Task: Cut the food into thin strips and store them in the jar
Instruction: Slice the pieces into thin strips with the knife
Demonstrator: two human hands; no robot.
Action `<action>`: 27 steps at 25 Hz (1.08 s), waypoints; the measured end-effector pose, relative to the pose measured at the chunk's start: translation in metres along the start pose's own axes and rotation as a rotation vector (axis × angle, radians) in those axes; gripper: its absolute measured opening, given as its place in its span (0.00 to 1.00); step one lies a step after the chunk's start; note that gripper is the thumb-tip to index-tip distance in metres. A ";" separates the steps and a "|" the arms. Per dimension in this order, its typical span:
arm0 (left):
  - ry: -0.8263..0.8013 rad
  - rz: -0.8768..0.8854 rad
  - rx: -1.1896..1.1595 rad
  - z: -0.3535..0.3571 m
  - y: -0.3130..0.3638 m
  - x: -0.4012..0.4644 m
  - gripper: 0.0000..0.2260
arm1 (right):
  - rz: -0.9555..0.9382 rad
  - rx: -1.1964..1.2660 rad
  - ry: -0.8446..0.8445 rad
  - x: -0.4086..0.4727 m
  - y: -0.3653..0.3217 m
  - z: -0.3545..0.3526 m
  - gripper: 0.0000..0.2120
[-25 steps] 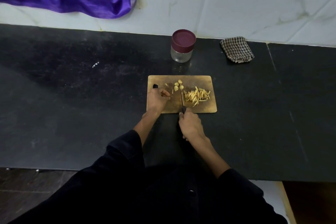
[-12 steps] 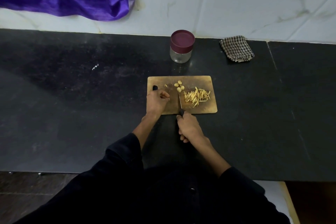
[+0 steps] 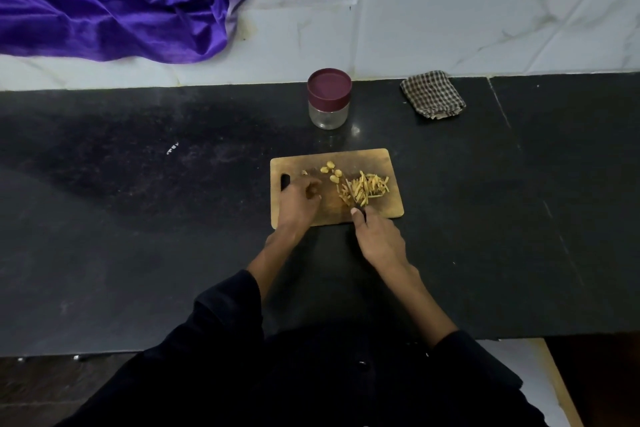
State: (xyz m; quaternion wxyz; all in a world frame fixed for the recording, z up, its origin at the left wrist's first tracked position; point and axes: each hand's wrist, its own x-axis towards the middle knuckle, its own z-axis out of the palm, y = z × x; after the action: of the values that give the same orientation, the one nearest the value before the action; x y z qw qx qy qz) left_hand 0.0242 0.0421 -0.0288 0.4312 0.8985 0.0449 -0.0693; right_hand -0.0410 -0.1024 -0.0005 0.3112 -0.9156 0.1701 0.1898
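Now the right hand (image 3: pixel 379 241), gripping the small dark-handled knife (image 3: pixel 350 194), has pushed its blade into the thin yellow strips (image 3: pixel 367 188) on the brown wooden board (image 3: pixel 388 163); left hand (image 3: pixel 299 199) curls loosely (holding nothing I can see). Strips look light and bendy, so scoop them gently from underneath.

Home kitchen, black stone counter (image 3: pixel 138 218), marble-tiled wall (image 3: pixel 485 10), wooden cutting board (image 3: pixel 363 158)

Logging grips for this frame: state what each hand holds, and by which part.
The right hand grips the knife by its dark handle. The left hand rests curled on the cutting board; whether it pinches anything cannot be told.
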 end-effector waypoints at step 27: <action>0.035 0.185 0.167 0.014 -0.001 0.023 0.15 | -0.034 -0.029 0.121 -0.002 0.012 -0.008 0.17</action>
State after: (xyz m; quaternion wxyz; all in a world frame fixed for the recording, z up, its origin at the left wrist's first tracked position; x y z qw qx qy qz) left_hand 0.0457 0.0321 -0.0421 0.3587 0.9326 -0.0366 -0.0171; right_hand -0.0462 -0.1158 0.0003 0.2903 -0.9325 0.1704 0.1311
